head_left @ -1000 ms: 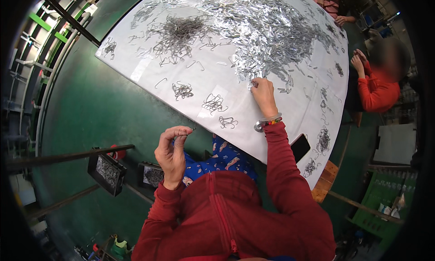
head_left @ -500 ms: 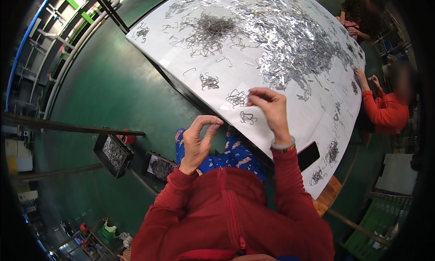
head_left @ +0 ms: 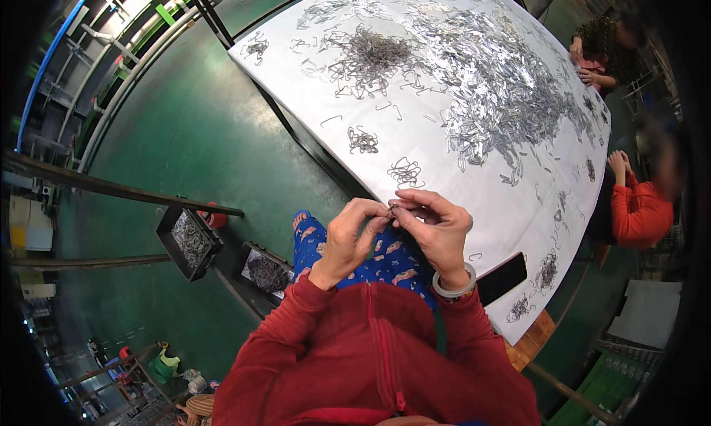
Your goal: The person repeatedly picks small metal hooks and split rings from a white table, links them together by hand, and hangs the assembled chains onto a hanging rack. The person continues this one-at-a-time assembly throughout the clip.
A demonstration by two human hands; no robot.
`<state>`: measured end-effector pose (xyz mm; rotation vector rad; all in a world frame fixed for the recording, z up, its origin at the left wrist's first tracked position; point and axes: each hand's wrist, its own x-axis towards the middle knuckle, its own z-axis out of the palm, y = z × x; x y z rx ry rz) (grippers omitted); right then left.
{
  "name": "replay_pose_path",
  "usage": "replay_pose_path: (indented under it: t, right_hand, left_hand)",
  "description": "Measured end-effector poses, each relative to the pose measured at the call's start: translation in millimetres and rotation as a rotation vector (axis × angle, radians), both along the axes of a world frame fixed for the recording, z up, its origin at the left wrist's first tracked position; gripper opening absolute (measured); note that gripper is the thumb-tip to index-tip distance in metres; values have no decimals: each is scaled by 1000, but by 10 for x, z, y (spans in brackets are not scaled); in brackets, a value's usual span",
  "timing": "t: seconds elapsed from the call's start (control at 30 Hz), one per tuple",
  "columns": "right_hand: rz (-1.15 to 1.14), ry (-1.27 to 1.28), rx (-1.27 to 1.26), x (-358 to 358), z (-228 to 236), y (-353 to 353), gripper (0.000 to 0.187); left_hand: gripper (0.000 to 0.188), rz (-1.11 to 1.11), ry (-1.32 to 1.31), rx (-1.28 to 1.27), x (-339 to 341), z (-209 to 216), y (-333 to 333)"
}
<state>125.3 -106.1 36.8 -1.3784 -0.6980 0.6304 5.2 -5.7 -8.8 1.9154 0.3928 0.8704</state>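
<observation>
A factory workshop: a green painted concrete floor (head_left: 170, 137), a long white-covered desk (head_left: 444, 167) heaped with shiny small metal clips (head_left: 496, 93) and dark wire pieces (head_left: 370, 56), black square bins of parts (head_left: 191, 237), and metal pipe racks (head_left: 96, 71) alongside.

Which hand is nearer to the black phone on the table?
Right. The right hand is just up and left of the phone, its wrist almost beside it. The left hand is farther left, beyond the right hand.
</observation>
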Motion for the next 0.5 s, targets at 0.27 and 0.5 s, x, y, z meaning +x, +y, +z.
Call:
replay_pose_path:
  t: [0.27,0.5]
  right_hand:
    - [60,165,103,-23,-182,64,16]
    - [135,289,118,-33,-251,146,17]
  left_hand:
    - [25,116,-172,-209,37,-204,134]
    - [15,169,119,143,1139,-620,1283]
